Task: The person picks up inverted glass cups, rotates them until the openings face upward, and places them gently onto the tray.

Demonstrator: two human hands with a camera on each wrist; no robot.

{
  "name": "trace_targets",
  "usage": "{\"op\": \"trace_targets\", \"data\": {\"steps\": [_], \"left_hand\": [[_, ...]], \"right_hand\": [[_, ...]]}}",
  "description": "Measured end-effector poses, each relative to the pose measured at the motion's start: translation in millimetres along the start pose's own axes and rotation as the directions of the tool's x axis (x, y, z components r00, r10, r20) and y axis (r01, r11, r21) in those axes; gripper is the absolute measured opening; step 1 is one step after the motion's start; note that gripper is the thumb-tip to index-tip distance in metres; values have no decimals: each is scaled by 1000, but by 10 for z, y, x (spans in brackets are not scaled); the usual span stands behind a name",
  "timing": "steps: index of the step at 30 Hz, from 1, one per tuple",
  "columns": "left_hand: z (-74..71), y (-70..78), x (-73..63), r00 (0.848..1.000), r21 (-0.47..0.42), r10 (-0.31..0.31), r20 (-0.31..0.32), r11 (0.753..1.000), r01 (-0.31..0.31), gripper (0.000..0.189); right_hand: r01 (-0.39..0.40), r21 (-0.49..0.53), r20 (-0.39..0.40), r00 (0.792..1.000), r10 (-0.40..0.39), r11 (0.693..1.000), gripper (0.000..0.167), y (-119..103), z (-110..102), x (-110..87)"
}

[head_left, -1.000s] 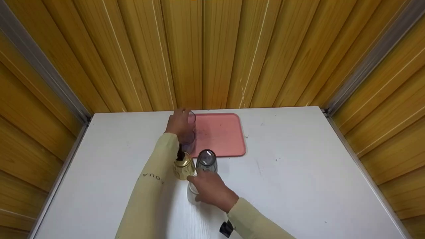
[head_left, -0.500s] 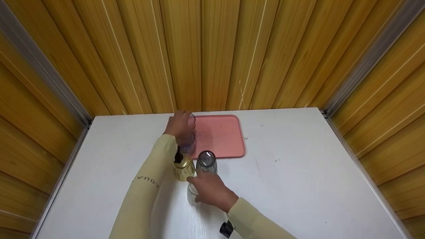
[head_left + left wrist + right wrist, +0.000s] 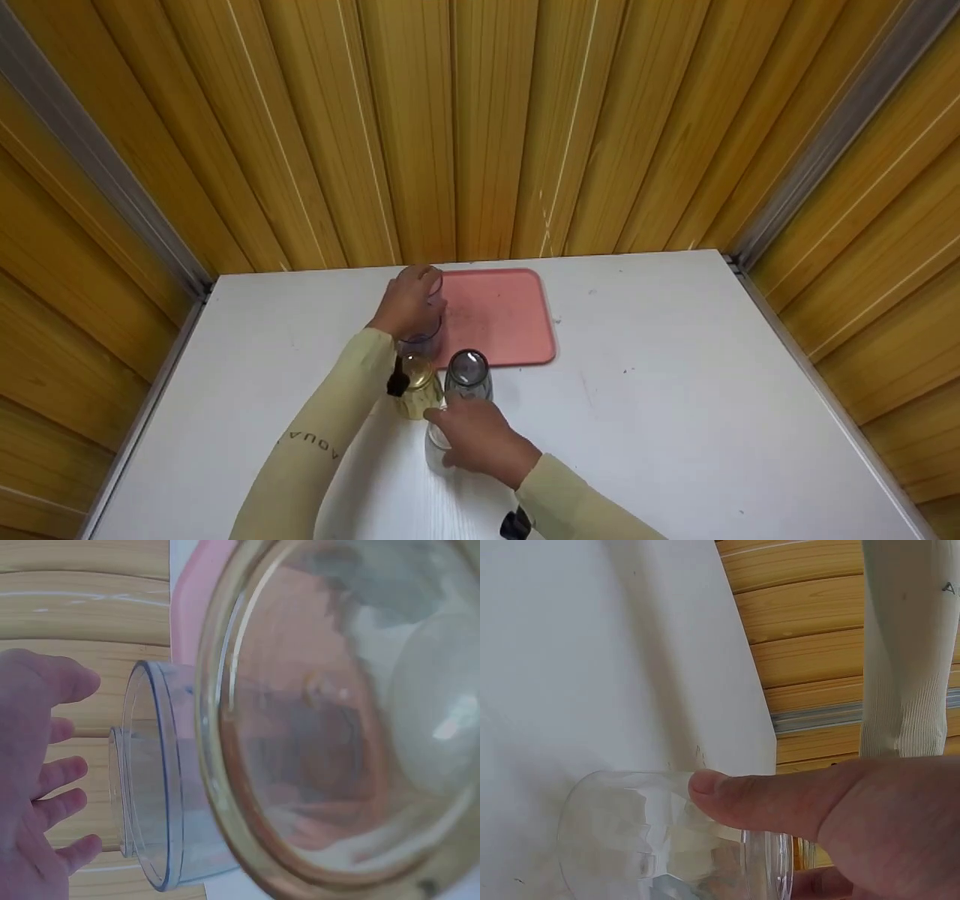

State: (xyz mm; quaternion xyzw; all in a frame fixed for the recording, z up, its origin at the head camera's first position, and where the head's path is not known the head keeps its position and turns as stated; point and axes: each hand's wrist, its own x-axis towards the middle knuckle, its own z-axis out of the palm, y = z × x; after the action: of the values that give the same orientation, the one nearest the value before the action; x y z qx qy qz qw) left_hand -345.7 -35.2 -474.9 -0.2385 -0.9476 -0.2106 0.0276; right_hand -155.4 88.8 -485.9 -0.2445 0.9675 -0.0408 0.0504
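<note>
My left hand (image 3: 409,304) is over the tray's left edge, above two clear glasses. In the left wrist view its fingers are spread, apart from a blue-rimmed glass (image 3: 169,780); a second glass (image 3: 116,795) shows behind it. Close to that wrist stands an upside-down amber glass (image 3: 337,727), which fills much of the view. My right hand (image 3: 484,439) grips a clear glass (image 3: 630,832) on the table, the thumb lying along its side. Just beyond it, an upside-down smoky grey glass (image 3: 469,367) stands beside the amber one.
A pink tray (image 3: 510,315) lies at the back middle of the white table (image 3: 660,420). Wood-look panel walls (image 3: 480,135) rise behind the table and at both sides. My left sleeve (image 3: 322,427) reaches across, left of the glasses.
My left hand has drawn back slightly from the far glass, and its forearm has shifted left. My right hand keeps its grip on the clear glass. The whole head view has tilted up a little.
</note>
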Motion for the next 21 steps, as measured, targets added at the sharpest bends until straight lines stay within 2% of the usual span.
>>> {"op": "trace_targets", "data": {"steps": [3, 6, 10, 14, 21], "left_hand": [[-10, -1, -45, 999, 1, 40, -37, 999, -40, 45], [-10, -2, -87, 997, -15, 55, -61, 998, -56, 43], [7, 2, -145, 998, -33, 35, -54, 999, -37, 43], [12, 20, -196, 1000, -48, -1, -28, 999, -1, 46], [-24, 49, -241, 999, -76, 12, -45, 997, -16, 48]], "right_hand": [[3, 24, 18, 1000, -3, 1000, 61, 6, 2, -3], [1, 60, 38, 999, -3, 998, 60, 18, -6, -7], [-3, 121, 71, 997, -6, 993, 60, 29, -34, -33], [7, 159, 72, 997, -18, 987, 61, 46, -86, -72], [39, 166, 28, 999, -45, 985, 61, 92, -215, -131]]}}
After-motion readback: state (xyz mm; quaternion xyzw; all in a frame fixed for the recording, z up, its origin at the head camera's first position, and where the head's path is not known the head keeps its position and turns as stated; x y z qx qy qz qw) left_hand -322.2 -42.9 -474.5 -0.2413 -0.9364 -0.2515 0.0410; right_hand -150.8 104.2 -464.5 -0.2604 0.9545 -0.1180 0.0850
